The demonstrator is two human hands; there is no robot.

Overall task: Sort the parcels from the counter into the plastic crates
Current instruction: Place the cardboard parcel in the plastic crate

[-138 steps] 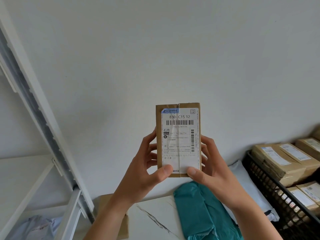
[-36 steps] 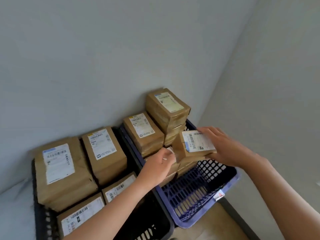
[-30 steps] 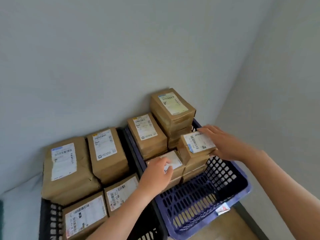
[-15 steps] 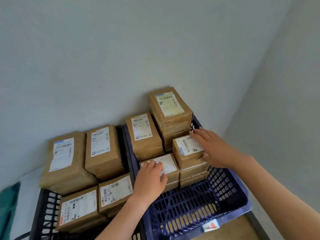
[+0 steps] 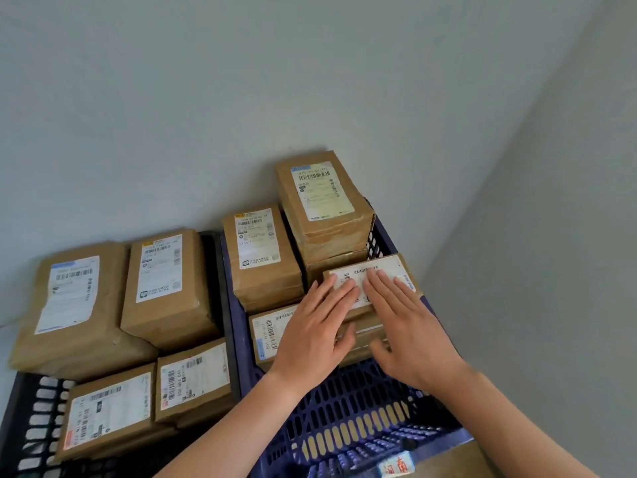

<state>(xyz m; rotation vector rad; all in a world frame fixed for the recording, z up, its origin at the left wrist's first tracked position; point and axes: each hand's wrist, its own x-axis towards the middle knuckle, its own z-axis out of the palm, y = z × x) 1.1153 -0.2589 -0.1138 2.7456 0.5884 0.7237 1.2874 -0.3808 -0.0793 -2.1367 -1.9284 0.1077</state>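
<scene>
Parcel (image 5: 379, 269) looks stiff, light, best held by its sides; left grip (image 5: 317, 336) and right grip (image 5: 406, 332) press it, fingers straight.

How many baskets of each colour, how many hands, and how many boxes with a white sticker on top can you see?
Black crate: 1
Blue crate: 1
Hands: 2, the left hand and the right hand
Parcels with a label showing on top: 8
Total: 12
</scene>
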